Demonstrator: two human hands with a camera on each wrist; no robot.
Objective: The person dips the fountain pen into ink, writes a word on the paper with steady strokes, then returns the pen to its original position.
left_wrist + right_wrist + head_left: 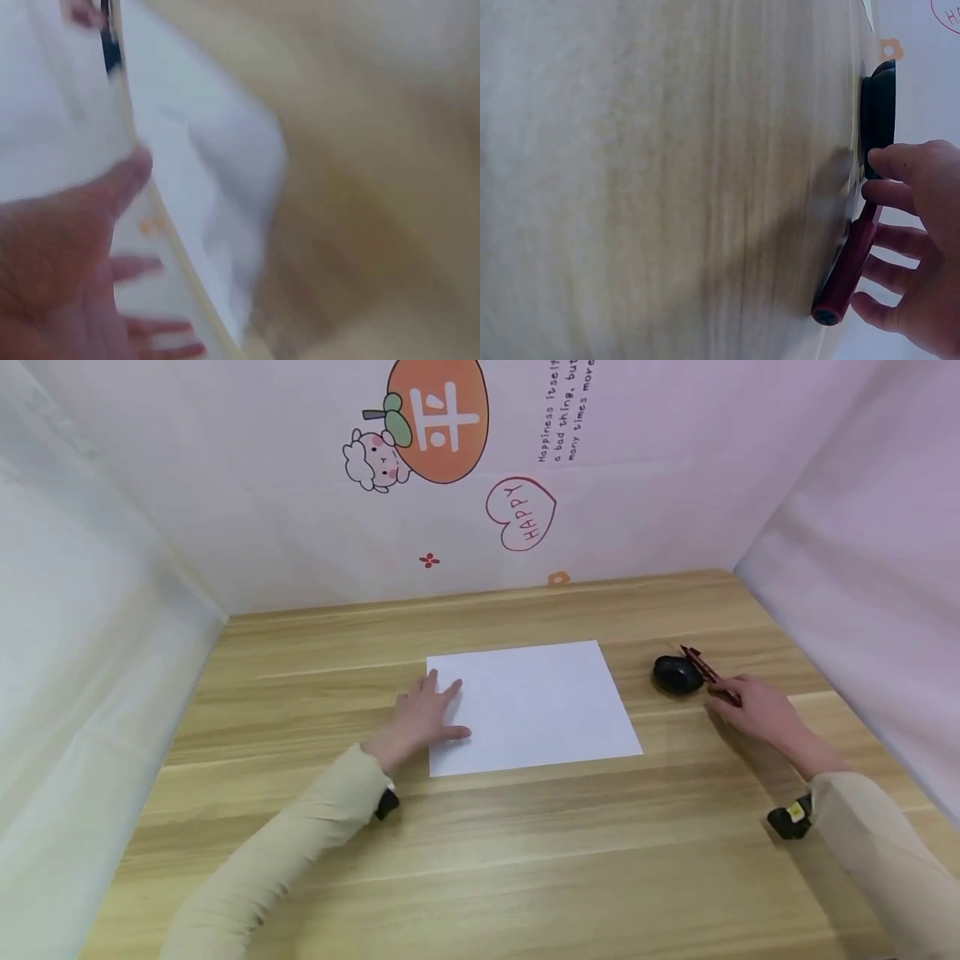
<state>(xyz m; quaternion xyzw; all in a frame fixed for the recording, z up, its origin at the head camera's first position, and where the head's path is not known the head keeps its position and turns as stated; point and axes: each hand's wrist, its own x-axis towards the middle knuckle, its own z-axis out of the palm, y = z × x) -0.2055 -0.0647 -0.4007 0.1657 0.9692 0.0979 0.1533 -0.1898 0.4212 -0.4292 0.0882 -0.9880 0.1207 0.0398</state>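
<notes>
A white sheet of paper (536, 706) lies flat on the wooden table, in front of the body. My left hand (423, 718) rests at its left side, fingers spread and straight over the edge. In the blurred left wrist view, the left hand (67, 270) shows extended thumb and fingers. Farther right, my right hand (753, 710) has thumb and fingers bent about a slim dark red tool (708, 671) of unclear kind. The right wrist view shows its thick red handle (847, 266) with a dark end, low over the tabletop. Beside the tool sits a rounded glossy black object (677, 675).
The wooden table (525, 868) meets a white printed cloth (300, 510) at the back. Pale cloth walls (82, 635) rise at the left and right sides. A small black device (791, 818) is strapped at each wrist, under the beige sleeves (292, 835).
</notes>
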